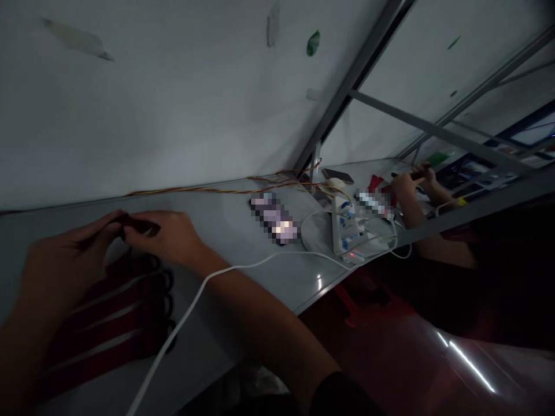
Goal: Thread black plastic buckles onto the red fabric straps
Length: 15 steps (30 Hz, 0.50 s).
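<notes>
At the left of the view, my left hand (71, 263) and my right hand (171, 236) meet fingertip to fingertip above the table. Both are closed in a pinch on a small dark piece (125, 219), mostly hidden by the fingers; its kind is too dim to make out. Just below them, several dark red straps (108, 312) lie side by side on the grey tabletop (225, 234), each ending in a black loop (167, 303). My left hand and forearm cover part of these straps. A white cable (191, 303) crosses in front of my right forearm.
A lit phone (275, 219) lies mid-table. Right of it stands a white power strip (344, 228) with plugs and cables. Twisted wires (195, 189) run along the wall. Beyond a metal frame post (347, 86), another person's hands (405, 188) hold something dark. A red stool (368, 300) is below.
</notes>
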{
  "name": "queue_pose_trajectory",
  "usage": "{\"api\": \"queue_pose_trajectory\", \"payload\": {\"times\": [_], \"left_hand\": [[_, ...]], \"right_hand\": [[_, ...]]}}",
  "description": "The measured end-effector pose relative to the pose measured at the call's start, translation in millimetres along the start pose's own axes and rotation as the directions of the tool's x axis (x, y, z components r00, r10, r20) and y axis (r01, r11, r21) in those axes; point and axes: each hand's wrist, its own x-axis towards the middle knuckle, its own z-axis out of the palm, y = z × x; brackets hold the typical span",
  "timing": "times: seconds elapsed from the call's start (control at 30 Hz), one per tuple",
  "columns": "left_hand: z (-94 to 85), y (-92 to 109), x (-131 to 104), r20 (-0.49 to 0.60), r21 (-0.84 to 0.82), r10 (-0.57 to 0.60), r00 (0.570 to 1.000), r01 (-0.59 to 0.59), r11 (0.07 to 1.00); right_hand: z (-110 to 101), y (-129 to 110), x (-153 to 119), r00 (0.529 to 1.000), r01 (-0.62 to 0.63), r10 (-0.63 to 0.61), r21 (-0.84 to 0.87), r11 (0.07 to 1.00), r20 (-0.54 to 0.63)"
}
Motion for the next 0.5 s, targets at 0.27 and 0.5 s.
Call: {"api": "queue_pose_trajectory", "payload": {"times": [0.27,0.5], "left_hand": [[-3.4,17,-1,0.033,0.034,-0.070,0.997,0.069,0.997],[-1.4,19,-3,-0.054,-0.026,-0.034,0.998,0.033,0.999]], "right_hand": [[2,-8,-6,0.999,0.036,-0.036,-0.084,0.996,0.003],[14,-24,-7,0.999,0.053,-0.051,-0.430,0.901,0.016]]}}
